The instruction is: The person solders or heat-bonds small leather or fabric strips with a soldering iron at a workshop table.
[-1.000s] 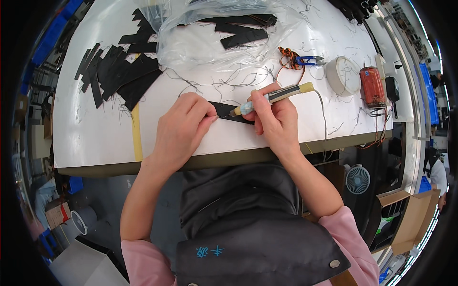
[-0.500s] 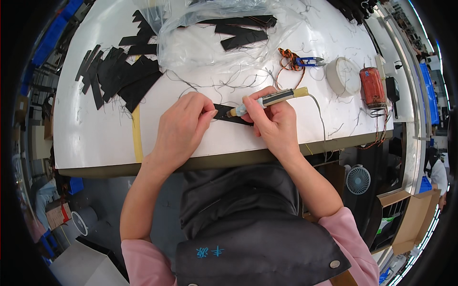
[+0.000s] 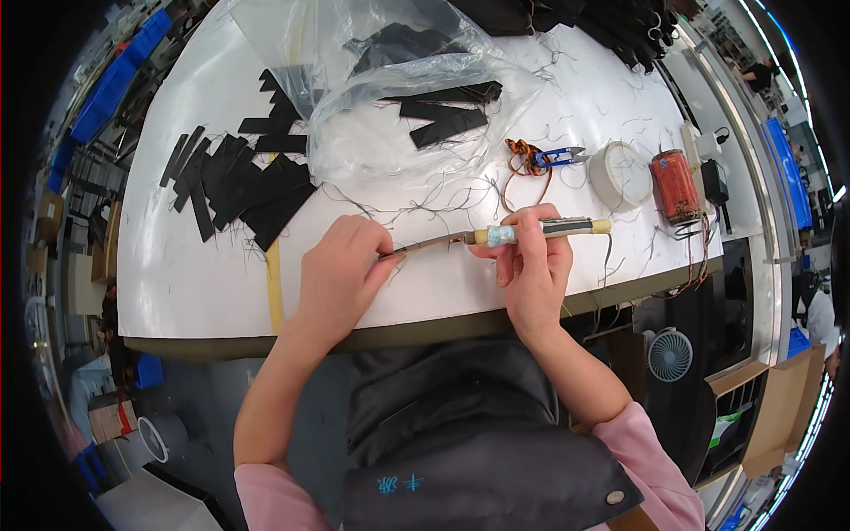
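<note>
A narrow black strip (image 3: 427,244), seen nearly edge-on, is pinched at its left end between the thumb and fingers of my left hand (image 3: 338,276). My right hand (image 3: 537,281) is closed around a corded, pen-shaped tool (image 3: 571,227) with a tape-wrapped grip and a yellowish end. The tool lies almost level, its tip at the right end of the strip; whether the two touch I cannot tell. Both hands are above the white tabletop (image 3: 425,305) near its front edge. Loose dark threads (image 3: 434,205) lie beyond the strip.
Black cut pieces (image 3: 235,181) are heaped at the left. A clear plastic bag (image 3: 354,124) with black strips lies at the back. To the right are blue thread snips (image 3: 560,157), an orange-black cord (image 3: 522,159), a white roll (image 3: 620,175) and a red cylinder (image 3: 676,186) with wires.
The strip has gone from lying face up to standing nearly on edge. My right hand has shifted right and levelled the tool, its tip now at the strip's end. The whole view has shifted slightly.
</note>
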Demonstrator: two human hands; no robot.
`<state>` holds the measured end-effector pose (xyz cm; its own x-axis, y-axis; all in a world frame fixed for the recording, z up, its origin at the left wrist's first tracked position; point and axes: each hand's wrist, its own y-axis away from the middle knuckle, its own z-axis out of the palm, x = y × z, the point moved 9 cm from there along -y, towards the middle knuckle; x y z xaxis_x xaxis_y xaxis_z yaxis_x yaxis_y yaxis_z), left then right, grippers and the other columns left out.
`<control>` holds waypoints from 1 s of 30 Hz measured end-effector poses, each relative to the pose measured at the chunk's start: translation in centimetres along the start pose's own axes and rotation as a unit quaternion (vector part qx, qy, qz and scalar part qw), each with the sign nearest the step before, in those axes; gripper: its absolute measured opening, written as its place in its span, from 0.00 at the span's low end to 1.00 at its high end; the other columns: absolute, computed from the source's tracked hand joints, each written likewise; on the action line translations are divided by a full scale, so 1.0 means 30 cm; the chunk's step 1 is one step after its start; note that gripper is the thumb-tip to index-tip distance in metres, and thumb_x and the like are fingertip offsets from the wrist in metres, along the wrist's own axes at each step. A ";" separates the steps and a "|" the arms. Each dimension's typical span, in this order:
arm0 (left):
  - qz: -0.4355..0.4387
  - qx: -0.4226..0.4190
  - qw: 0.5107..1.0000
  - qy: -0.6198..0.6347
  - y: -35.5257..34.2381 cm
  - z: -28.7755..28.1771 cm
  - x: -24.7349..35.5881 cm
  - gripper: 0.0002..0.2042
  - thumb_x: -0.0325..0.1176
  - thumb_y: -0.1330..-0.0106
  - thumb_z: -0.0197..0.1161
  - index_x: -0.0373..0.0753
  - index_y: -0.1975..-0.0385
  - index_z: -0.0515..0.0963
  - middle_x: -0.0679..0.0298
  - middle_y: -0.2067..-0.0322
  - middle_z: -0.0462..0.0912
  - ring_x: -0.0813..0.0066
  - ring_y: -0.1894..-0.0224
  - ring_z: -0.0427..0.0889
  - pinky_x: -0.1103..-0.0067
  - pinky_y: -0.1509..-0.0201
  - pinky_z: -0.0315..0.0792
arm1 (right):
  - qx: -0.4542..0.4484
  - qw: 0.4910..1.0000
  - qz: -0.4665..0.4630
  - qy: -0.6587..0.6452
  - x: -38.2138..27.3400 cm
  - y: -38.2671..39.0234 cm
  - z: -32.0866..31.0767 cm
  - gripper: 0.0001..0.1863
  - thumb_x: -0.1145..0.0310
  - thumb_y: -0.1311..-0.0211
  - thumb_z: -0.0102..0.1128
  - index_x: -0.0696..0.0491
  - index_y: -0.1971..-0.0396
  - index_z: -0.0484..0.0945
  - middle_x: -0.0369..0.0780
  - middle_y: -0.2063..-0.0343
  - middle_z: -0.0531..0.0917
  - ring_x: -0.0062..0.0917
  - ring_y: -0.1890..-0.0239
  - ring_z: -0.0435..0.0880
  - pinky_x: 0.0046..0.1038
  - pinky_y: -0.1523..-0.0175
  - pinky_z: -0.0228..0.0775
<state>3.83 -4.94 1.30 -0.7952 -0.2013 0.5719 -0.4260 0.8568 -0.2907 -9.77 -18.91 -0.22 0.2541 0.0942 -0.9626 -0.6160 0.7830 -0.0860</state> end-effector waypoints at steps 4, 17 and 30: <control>0.065 0.021 0.996 -0.049 0.057 -0.012 0.068 0.13 0.27 0.51 0.71 0.38 0.68 0.74 0.61 0.68 0.75 0.67 0.68 0.75 0.75 0.68 0.70 | -0.044 0.997 0.051 0.024 0.028 -0.003 0.054 0.13 0.63 0.26 0.42 0.57 0.65 0.68 0.36 0.80 0.74 0.12 0.87 0.66 0.19 0.70 0.75; 0.053 0.033 0.998 0.017 0.057 -0.004 0.036 0.08 0.23 0.46 0.65 0.36 0.68 0.74 0.61 0.69 0.73 0.65 0.69 0.74 0.74 0.70 0.68 | -0.077 0.983 0.087 0.143 0.098 0.032 0.070 0.11 0.65 0.32 0.55 0.58 0.69 0.73 0.34 0.86 0.76 0.10 0.87 0.70 0.16 0.82 0.59; -0.001 0.032 0.999 0.014 0.053 0.021 0.013 0.07 0.24 0.44 0.64 0.37 0.73 0.71 0.64 0.72 0.71 0.66 0.70 0.73 0.73 0.70 0.68 | -0.124 0.965 0.045 0.227 0.090 0.024 0.090 0.08 0.68 0.33 0.56 0.57 0.67 0.73 0.31 0.85 0.74 0.08 0.87 0.69 0.12 0.81 0.60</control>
<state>2.56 -3.95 0.56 -0.7825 -0.1883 0.5936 -0.4547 0.8240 -0.3380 -7.51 -16.45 -2.18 -0.1278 -0.1678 -0.9775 -0.7941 0.6078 -0.0005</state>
